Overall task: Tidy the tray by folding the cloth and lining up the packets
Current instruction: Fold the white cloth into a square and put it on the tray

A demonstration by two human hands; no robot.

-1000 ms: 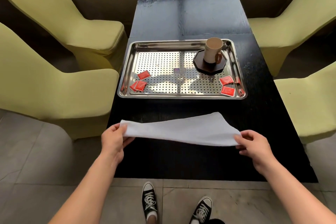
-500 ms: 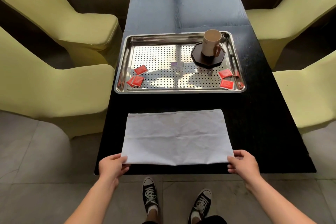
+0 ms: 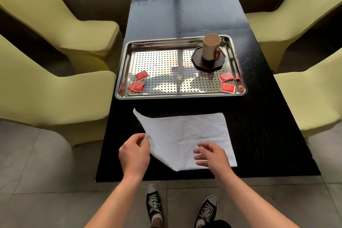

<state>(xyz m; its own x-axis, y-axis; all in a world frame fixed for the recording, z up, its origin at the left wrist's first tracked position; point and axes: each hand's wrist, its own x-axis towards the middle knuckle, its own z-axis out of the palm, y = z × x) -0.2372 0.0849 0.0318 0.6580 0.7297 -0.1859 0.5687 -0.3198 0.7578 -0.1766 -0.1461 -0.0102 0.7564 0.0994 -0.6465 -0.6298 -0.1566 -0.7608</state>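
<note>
One cloth (image 3: 187, 135) edge between left-hand fingers (image 3: 143, 139).

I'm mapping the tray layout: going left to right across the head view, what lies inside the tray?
Overlapping pair of red packets → single red packet → small label → dark octagonal coaster carrying the mug → two red packets near the tray's right edge.

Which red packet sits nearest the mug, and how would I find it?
Start at the steel tray on the black table. The mug stands on a dark coaster in its far right corner. The packet lies just in front, the farther of two on the right.
</note>
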